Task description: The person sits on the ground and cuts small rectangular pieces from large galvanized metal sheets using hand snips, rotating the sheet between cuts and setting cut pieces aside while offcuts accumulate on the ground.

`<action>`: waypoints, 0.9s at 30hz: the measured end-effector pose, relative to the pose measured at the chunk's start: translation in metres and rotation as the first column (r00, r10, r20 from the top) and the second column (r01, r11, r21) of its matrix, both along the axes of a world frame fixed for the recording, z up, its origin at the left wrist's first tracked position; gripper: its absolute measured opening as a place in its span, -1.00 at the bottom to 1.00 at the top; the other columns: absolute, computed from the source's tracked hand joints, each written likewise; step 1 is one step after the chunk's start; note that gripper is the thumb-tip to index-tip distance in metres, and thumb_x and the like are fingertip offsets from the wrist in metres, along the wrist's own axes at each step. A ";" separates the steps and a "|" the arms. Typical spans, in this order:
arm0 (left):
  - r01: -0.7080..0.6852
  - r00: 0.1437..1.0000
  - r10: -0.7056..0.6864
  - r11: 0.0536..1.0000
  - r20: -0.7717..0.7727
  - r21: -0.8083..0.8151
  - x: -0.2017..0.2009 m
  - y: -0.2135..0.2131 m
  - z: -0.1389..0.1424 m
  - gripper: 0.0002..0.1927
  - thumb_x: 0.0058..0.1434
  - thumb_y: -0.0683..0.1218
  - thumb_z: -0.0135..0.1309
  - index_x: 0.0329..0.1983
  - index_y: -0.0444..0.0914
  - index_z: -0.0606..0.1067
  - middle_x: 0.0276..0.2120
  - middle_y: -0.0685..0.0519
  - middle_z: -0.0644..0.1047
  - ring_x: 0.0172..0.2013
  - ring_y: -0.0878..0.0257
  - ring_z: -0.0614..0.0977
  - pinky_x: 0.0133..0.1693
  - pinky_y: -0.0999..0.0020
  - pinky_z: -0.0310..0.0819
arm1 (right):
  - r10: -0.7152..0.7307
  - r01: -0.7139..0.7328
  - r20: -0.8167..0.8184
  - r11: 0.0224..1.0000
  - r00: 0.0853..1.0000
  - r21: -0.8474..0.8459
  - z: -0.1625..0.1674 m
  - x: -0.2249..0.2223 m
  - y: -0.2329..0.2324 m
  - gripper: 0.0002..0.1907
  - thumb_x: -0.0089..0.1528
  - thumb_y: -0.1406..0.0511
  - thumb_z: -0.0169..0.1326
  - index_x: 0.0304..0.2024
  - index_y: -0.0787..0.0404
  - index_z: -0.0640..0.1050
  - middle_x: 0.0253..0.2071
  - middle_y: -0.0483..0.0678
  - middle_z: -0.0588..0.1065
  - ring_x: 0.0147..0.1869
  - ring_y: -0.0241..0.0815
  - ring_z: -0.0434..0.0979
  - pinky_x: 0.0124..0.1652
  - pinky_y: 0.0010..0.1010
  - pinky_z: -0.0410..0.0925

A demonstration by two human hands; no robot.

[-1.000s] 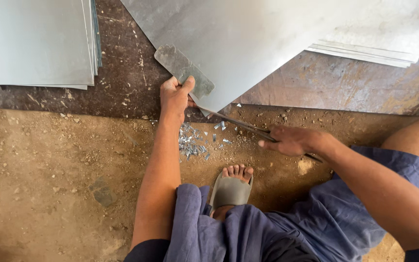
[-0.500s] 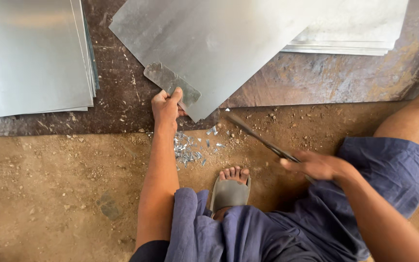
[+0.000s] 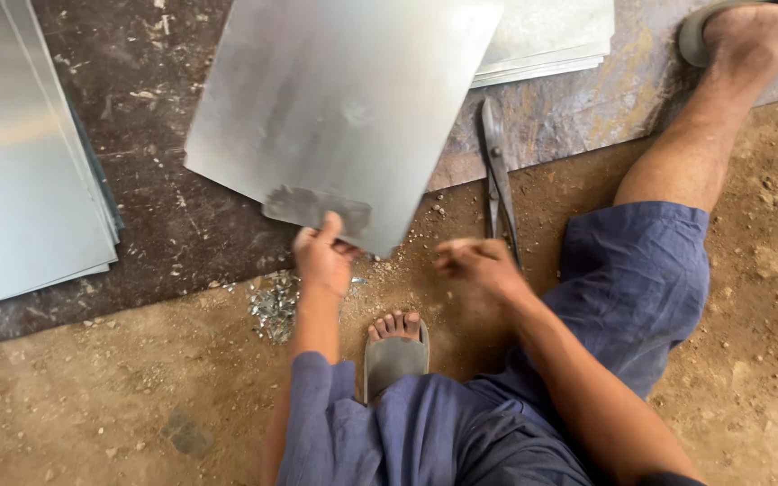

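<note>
Soft even daylight, dull sheen on metal sheet [image 3: 335, 108], right hand [image 3: 474, 265] motion-blurred.

A dull silver-grey metal sheet [image 3: 344, 108] carries a darker grey smudge near its lower edge. Dark grey shears [image 3: 497, 171] lie across dark brown matting [image 3: 164, 225] and tan dirt [image 3: 92, 396]. The shorts [image 3: 641, 288] are blue-violet.

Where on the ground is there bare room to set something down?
Bare dirt lies lower left, below the sheet stack and left of the scrap pile, and far right beyond the knee. Crowded between left hand, right hand, snips and sandalled foot.
</note>
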State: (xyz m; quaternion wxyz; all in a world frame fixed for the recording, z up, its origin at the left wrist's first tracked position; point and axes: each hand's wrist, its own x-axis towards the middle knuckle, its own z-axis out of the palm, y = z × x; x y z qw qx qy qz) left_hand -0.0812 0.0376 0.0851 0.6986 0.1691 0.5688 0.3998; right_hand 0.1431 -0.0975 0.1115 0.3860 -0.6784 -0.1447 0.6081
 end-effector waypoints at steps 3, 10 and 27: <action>0.005 0.982 -0.004 1.000 0.189 -0.003 0.035 -0.023 -0.018 -0.74 0.31 -0.10 0.13 -0.16 -0.36 0.34 -0.26 -0.21 0.58 -0.36 0.00 0.68 -0.44 0.12 0.67 | -0.331 0.285 -0.498 0.944 0.802 -0.168 -0.013 -0.029 0.018 -0.76 0.32 0.31 -0.06 -0.17 0.43 0.48 -0.18 0.16 0.62 -0.17 -0.04 0.66 -0.13 -0.24 0.58; 0.021 0.988 -0.019 1.000 0.156 -0.011 0.039 -0.021 -0.024 -0.71 0.31 -0.08 0.10 -0.11 -0.34 0.30 -0.25 -0.20 0.59 -0.37 0.02 0.70 -0.44 0.09 0.67 | -0.314 0.331 -0.209 0.942 0.926 0.049 -0.018 -0.026 0.022 -0.87 0.31 0.42 0.14 -0.25 0.46 0.59 -0.31 0.08 0.57 -0.33 -0.20 0.55 -0.26 -0.38 0.49; 0.027 0.964 -0.049 0.996 0.263 0.085 0.023 -0.017 0.017 -0.67 0.37 -0.11 0.03 0.02 -0.38 0.22 -0.22 -0.24 0.58 -0.35 -0.01 0.71 -0.38 0.07 0.71 | -0.211 0.191 -0.332 0.977 0.920 -0.090 -0.019 -0.037 0.028 -0.41 0.47 0.05 -0.37 0.00 0.40 0.51 -0.24 0.12 0.58 -0.25 -0.15 0.63 -0.23 -0.44 0.52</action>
